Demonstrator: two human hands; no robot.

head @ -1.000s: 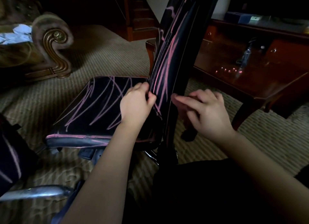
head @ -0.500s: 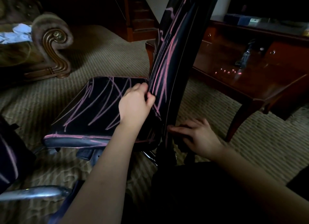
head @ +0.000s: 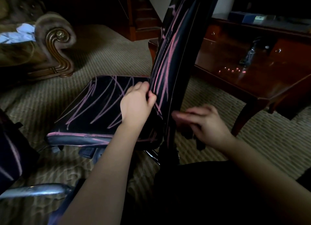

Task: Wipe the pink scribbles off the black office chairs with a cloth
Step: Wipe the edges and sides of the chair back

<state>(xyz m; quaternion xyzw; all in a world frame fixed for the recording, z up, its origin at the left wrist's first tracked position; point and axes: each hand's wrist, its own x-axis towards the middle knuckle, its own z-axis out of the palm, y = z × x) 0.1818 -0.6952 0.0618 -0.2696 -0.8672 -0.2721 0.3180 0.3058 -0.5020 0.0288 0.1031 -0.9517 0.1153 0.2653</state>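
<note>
Left hand (head: 138,103) grasps the lower front edge of the chair back (head: 182,56), just above the seat (head: 94,110). Right hand (head: 207,124), blurred, reaches behind the back with fingers extended and nothing visible in it.

Pink scribbles (head: 165,65) cover back and seat; none appear wiped. Neither hand holds a cloth. A white crumpled item (head: 18,34) on the sofa (head: 55,40), well apart, may be one; cannot tell.

Recommended: fetch a cloth, brace the back with the left hand, wipe along the strokes.

Upholstery looks smooth. Room dim, with striped carpet (head: 109,53) and a polished wooden table (head: 252,83) near the chair.
</note>
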